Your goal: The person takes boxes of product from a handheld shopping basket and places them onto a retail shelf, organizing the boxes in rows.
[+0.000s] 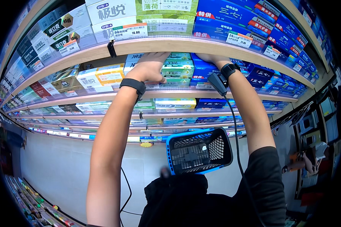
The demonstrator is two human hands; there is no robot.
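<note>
My left hand (149, 68) reaches onto the second shelf, with its thumb apart from its stretched fingers, beside a stack of green toothpaste boxes (179, 72). The fingertips pass under the shelf above. White and blue boxes (130, 67) sit just left of that hand. My right hand (215, 58) is over the blue toothpaste boxes (202, 70) to the right of the green stack; its fingers are hidden by the upper shelf edge. Each wrist wears a black strap, and a cable hangs from the right one.
The upper wooden shelf edge (159, 46) runs just above both hands. More shelves of toothpaste boxes (174, 103) lie below. A black basket with a blue rim (169, 151) stands on the pale floor (64, 162). At the far right, another person (307, 160) is partly visible.
</note>
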